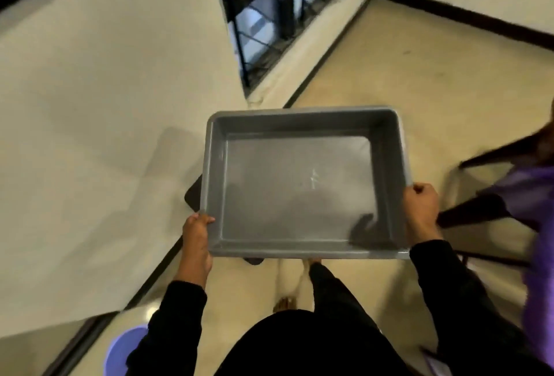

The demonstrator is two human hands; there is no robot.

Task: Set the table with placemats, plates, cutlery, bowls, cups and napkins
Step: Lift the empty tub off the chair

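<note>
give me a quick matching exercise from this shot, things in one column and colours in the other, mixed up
Things:
1. tub
2. sleeves
3. round object at the lower left
4. wall

Colours:
a. cream
b. grey
c. purple
d. black

Pairs: 1-b, 2-d, 3-c, 4-a

The left hand and right hand each grip a side rim of the tub.

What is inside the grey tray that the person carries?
Nothing lies inside the grey tray: only its bare bottom shows. Left hand and right hand grip its sides. The floor beneath is covered.
</note>
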